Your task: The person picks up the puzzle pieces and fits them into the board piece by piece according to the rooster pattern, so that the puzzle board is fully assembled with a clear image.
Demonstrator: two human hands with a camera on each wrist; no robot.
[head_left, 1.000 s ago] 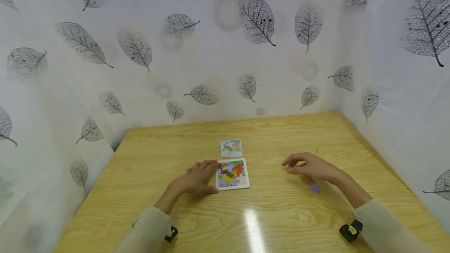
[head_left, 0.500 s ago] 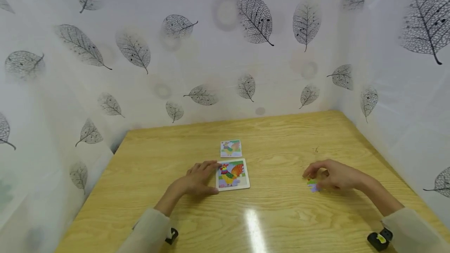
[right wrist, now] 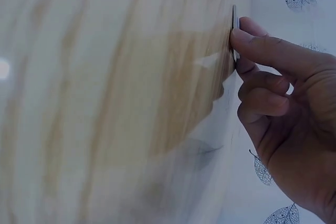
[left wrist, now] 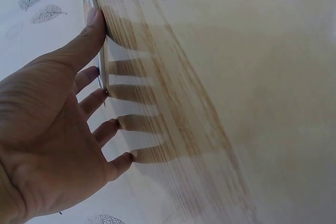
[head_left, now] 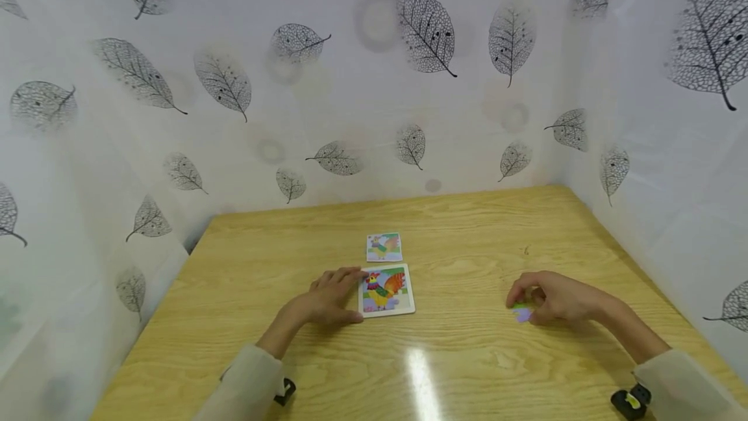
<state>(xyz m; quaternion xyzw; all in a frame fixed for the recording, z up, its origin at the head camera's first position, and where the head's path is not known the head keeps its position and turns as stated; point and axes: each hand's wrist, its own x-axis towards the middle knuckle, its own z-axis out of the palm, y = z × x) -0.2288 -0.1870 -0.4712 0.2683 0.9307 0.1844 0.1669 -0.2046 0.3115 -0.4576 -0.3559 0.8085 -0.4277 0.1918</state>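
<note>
A white-framed jigsaw puzzle tray (head_left: 412,291) with a rooster picture lies on the wooden table; a pale bare patch shows at its lower right. My left hand (head_left: 327,297) rests along the tray's left side, fingers spread and thumb at the near corner. In the left wrist view the tray appears edge-on under the thumb (left wrist: 93,27). Off to the right, my right hand (head_left: 563,299) pinches a green and purple puzzle piece (head_left: 522,314) at the tabletop. The right wrist view shows that thin piece (right wrist: 234,17) edge-on between thumb and fingers.
Just behind the tray lies a small square card (head_left: 384,247) with a paler rooster picture. A white curtain (head_left: 362,96) printed with leaves stands round the back and sides of the wooden table (head_left: 456,356).
My right hand has moved right and toward me onto the puzzle piece, and its fingers have closed on it. The left hand and tray have stayed in place.
</note>
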